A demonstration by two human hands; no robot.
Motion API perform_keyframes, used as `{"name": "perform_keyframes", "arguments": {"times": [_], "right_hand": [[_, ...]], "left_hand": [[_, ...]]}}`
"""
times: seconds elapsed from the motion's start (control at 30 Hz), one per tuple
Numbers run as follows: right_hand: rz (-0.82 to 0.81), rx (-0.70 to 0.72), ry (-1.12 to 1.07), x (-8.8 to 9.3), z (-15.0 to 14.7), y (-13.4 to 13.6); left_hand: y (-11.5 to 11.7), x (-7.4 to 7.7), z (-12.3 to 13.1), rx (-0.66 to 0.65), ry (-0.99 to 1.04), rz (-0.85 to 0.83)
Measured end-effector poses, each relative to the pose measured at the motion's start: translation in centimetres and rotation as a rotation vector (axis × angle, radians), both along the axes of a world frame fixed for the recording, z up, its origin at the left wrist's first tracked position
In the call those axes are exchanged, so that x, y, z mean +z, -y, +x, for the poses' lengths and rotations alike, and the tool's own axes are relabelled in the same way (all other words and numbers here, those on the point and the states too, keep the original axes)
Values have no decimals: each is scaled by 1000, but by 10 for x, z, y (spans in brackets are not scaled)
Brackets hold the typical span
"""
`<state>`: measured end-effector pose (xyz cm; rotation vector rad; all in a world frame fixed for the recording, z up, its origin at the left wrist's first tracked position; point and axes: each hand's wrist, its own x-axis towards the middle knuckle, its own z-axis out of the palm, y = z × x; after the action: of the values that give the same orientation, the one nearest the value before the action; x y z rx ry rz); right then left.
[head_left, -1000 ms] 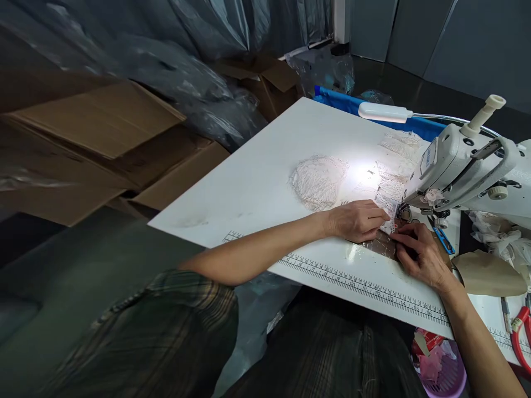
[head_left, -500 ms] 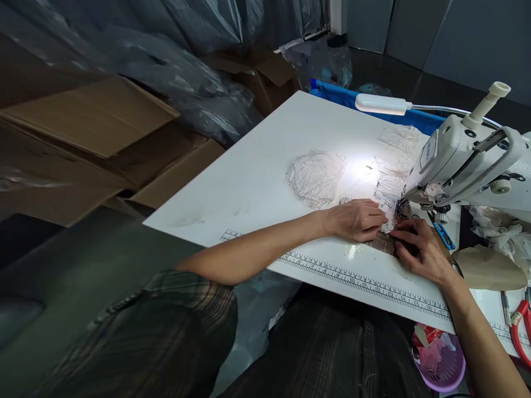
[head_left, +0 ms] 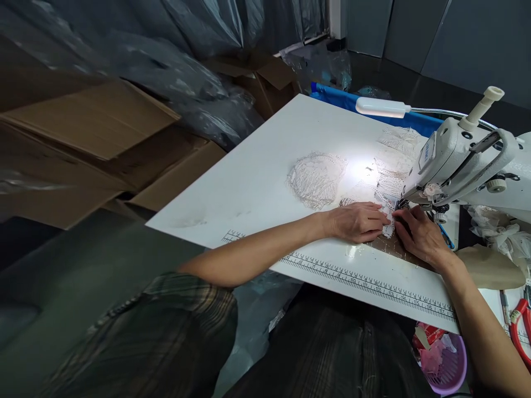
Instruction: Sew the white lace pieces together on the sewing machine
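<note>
A strip of white lace (head_left: 388, 225) lies at the presser foot of a white sewing machine (head_left: 452, 157). My left hand (head_left: 357, 222) rests palm down, its bent fingers together and gripping the strip's left side against the table. On the other side, my right hand (head_left: 421, 235) is closed, thumb and fingertips at the strip's right edge, close to the needle area. Its fingertips partly hide the foot. Further lace (head_left: 392, 179) spreads behind the foot, and a rounded lace piece (head_left: 317, 179) lies to the left, apart from both hands.
A white lamp (head_left: 381, 107) lights the white table (head_left: 249, 182), which has a printed ruler (head_left: 352, 282) along its front. Red-handled scissors (head_left: 518, 329) lie at the far right. Below hangs a purple basket (head_left: 454, 370) with scraps. Cardboard boxes (head_left: 91, 121) stand left.
My right hand has moved up and slightly forward, closer to the presser foot, and its fingers now meet the lace's right edge. My left hand stays nearly still on the lace.
</note>
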<state>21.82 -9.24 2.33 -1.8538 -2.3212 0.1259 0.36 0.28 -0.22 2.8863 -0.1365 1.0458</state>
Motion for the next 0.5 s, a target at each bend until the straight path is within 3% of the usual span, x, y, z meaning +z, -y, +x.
{"name": "perform_keyframes", "arguments": {"times": [0.13,0.3,0.5], "right_hand": [[11,2,-21,1,-1,2],[46,-19,-112,-3,1,6],[37,68,-437,-6,21,5]], "left_hand": [[-5,3,5,83,-29,-106],[-7,4,5,236,-273,-105],[-14,1,-5,89,-103,-156]]}}
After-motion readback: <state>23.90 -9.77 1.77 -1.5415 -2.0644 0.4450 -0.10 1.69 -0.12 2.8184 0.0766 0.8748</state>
